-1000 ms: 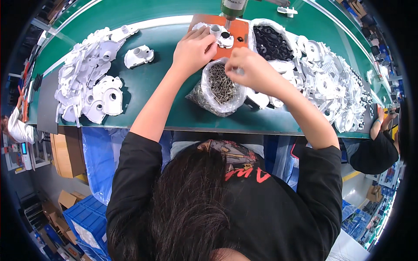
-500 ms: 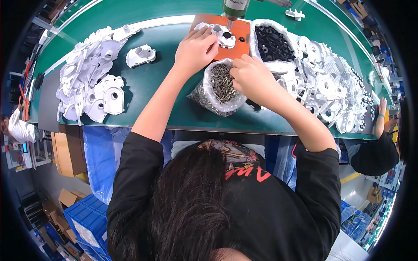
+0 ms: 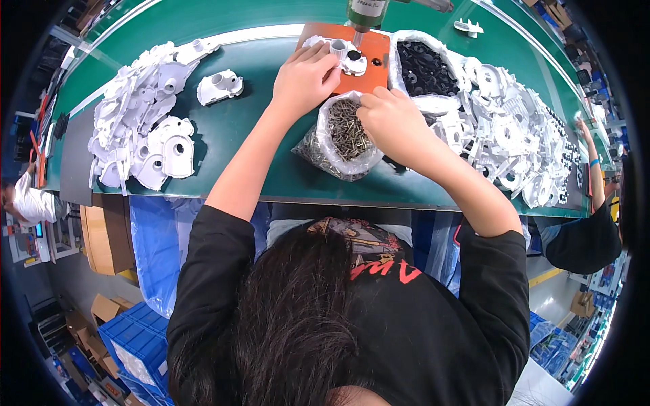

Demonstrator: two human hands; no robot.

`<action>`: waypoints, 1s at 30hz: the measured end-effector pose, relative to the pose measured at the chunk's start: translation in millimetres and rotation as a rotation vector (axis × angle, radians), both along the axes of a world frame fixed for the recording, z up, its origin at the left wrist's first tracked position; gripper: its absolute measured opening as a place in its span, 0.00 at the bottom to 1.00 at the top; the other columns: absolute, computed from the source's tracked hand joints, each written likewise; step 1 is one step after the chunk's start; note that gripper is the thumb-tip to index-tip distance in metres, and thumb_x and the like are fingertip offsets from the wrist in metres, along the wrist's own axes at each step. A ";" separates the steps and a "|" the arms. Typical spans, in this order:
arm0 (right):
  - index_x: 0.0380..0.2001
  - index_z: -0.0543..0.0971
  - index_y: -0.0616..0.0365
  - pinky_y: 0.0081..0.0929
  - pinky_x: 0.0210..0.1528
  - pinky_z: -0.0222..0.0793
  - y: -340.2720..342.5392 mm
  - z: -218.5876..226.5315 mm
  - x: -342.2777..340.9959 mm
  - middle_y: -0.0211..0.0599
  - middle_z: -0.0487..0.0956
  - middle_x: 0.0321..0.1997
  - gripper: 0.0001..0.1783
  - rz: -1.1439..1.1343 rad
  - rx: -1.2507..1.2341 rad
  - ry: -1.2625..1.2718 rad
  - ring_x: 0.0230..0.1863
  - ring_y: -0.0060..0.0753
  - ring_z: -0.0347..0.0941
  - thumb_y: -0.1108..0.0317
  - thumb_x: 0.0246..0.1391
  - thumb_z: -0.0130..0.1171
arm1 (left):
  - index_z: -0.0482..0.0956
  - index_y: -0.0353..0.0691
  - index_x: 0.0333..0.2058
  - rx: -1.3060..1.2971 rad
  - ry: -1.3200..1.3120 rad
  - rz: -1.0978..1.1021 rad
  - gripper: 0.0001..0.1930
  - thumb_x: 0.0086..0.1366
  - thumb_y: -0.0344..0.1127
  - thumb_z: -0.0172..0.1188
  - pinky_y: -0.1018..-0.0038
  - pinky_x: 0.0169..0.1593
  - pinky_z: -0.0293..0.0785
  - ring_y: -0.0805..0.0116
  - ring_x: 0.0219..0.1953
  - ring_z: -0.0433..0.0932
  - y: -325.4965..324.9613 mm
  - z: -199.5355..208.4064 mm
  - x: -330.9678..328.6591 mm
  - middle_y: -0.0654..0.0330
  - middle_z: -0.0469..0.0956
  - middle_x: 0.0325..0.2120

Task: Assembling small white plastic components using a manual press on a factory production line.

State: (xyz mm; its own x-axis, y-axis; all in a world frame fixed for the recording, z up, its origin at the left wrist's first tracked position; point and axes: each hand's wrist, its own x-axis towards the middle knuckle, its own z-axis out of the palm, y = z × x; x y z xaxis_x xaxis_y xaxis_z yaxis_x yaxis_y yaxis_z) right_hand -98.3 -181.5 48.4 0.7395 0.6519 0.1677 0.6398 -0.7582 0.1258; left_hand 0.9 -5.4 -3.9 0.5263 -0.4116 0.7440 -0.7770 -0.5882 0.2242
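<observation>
Left hand [image 3: 308, 76] grips white housing [image 3: 355, 66] on orange plate [image 3: 376, 80], driver [image 3: 367, 17] overhanging; right hand [image 3: 395, 122] has fingers bunched at screw bag [image 3: 367, 161], can't tell if holding anything. Screw bag crowds plate's near edge, black-parts bag [image 3: 394, 68] its right side. Count: 1 driver, 2 bags, 2 white piles (left pile [image 3: 145, 101], right pile [image 3: 504, 128]), 1 lone housing [image 3: 220, 87].

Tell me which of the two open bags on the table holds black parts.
The farther bag, right of the orange board; the nearer bag, by the right hand, holds screws.
</observation>
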 end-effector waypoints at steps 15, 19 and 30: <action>0.22 0.75 0.57 0.30 0.39 0.66 2.0 -5.1 2.1 0.34 0.72 0.29 0.04 -0.009 0.032 -0.028 0.36 0.34 0.69 0.71 0.38 0.59 | 0.75 0.40 0.27 -0.008 0.013 0.008 0.05 0.53 0.34 0.57 0.64 0.50 0.72 0.56 0.46 0.76 -0.2 2.3 -2.4 0.53 0.80 0.38; 0.22 0.75 0.57 0.30 0.40 0.67 1.3 -4.7 2.0 0.34 0.72 0.29 0.05 -0.010 0.036 -0.022 0.36 0.35 0.70 0.71 0.38 0.59 | 0.75 0.40 0.27 -0.006 0.009 0.004 0.05 0.53 0.34 0.57 0.64 0.50 0.72 0.56 0.46 0.76 0.0 3.0 -2.3 0.53 0.79 0.38; 0.21 0.75 0.57 0.31 0.38 0.68 1.9 -3.0 3.2 0.34 0.73 0.27 0.04 -0.014 0.034 -0.014 0.34 0.35 0.71 0.71 0.38 0.58 | 0.75 0.40 0.26 0.003 0.020 0.012 0.05 0.53 0.34 0.57 0.64 0.50 0.72 0.57 0.47 0.76 0.4 1.7 -1.7 0.54 0.80 0.38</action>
State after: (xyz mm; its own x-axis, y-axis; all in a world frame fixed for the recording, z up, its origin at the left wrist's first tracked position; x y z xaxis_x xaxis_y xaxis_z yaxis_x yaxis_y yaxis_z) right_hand -95.1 -179.6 45.4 0.7459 0.6355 0.1996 0.6277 -0.7708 0.1085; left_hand -0.9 -4.9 -2.2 0.5461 -0.4073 0.7320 -0.7652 -0.5981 0.2381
